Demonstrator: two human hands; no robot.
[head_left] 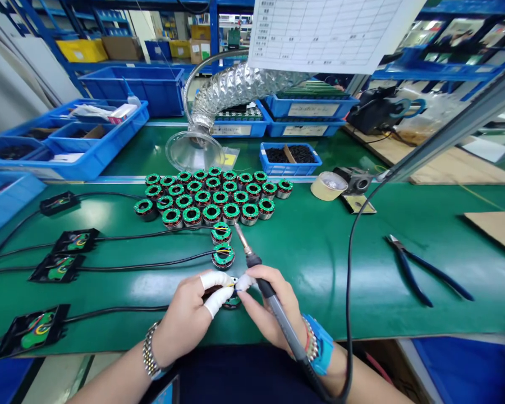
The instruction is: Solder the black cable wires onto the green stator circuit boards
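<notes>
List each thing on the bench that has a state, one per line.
Left hand: taped fingers pinch a stator.
Right hand: grips the soldering iron, tip up and away.
Stators: upright, packed in rows.
Two stators: cabled, apart from the rows.
Pliers: lying flat, untouched.
Tape roll: lying flat.
Fume hood: mouth down by the mat.
Black modules: wired, lying flat.

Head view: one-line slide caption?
Left hand pinches a stator; right hand holds a soldering iron before rows of stators.
</notes>
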